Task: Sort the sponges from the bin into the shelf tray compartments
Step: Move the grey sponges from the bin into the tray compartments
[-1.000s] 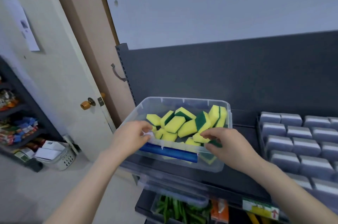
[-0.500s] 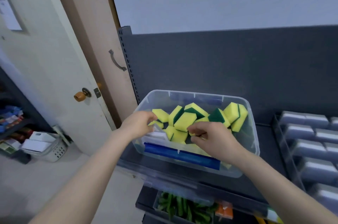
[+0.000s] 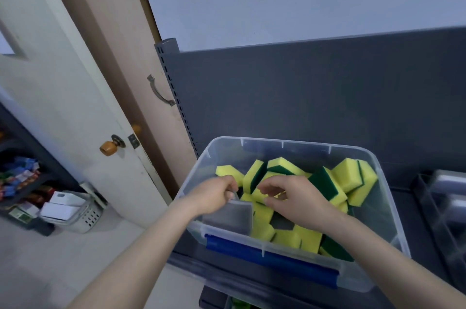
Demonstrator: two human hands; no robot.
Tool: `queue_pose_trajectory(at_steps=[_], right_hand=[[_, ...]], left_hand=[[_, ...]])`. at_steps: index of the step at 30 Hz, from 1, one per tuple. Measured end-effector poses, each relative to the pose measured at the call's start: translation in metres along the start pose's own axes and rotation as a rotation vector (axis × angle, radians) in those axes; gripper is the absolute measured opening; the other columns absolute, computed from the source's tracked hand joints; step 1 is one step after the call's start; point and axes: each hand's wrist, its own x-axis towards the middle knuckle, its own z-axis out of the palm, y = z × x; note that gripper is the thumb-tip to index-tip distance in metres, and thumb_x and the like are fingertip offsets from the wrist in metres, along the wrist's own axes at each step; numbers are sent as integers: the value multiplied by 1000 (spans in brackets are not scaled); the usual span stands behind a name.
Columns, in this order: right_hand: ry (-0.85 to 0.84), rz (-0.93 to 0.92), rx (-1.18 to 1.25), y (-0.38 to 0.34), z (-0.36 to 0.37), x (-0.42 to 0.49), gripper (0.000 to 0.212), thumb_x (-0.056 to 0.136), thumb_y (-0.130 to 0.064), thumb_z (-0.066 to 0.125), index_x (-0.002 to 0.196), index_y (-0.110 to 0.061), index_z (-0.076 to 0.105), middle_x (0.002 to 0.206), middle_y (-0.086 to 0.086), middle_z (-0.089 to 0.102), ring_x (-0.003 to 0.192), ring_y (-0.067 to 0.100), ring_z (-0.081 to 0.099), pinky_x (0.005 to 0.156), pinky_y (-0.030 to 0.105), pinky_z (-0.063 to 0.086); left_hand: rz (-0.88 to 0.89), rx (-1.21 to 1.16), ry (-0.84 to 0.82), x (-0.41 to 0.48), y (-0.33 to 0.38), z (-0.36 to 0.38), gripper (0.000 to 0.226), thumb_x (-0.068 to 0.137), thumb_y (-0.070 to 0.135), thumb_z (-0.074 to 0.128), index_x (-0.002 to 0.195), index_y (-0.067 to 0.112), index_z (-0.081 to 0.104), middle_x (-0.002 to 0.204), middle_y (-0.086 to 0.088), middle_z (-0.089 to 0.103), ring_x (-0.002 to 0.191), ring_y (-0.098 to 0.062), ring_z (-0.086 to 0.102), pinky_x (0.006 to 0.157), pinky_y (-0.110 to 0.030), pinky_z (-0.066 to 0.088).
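Inside clear bin (image 3: 388,210): your left hand (image 3: 211,195) pinches grey sponge (image 3: 230,215); your right hand (image 3: 297,200) hovers loosely curled, empty, over yellow-green sponges (image 3: 350,177).

The left hand (image 3: 214,196), which a second ago rests at the near rim of the bin (image 3: 388,197), now holds a grey sponge (image 3: 230,215) pinched by its top edge, lifted clear at the bin's 8 o'clock corner. The right hand (image 3: 295,200) no longer presses on the yellow-and-green sponges (image 3: 350,177); it now hovers over the middle of the pile with fingers curled, apparently closed on nothing, though its palm side is hidden. The tray (image 3: 436,207) of grey sponges has slid mostly out of view at 3 o'clock.
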Motion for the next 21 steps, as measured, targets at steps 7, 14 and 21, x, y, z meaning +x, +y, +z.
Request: queue_pose_trajectory(at_steps=[7, 14, 21], right_hand=[[-2, 28, 58, 15, -1, 38, 31, 85, -24, 63, 116, -25, 64, 108, -12, 67, 97, 3, 60, 88, 29, 52], [24, 136, 100, 7, 5, 65, 59, 83, -38, 67, 135, -26, 45, 121, -10, 57, 105, 7, 57, 87, 21, 45], [173, 296, 188, 9, 1, 69, 31, 75, -30, 76, 103, -22, 65, 94, -6, 66, 90, 12, 61, 80, 30, 50]], left_hand=[[25, -96, 179, 16, 3, -21, 20, 100, 17, 43, 117, 18, 53, 99, 7, 58, 100, -18, 56, 84, -28, 42], [107, -206, 356, 38, -2, -37, 21, 98, 18, 47, 118, 21, 51, 93, 13, 58, 92, -12, 56, 81, -28, 41], [123, -348, 381, 58, -19, -42, 23, 95, 22, 55, 117, 19, 60, 103, 8, 62, 96, -8, 58, 89, -25, 45]])
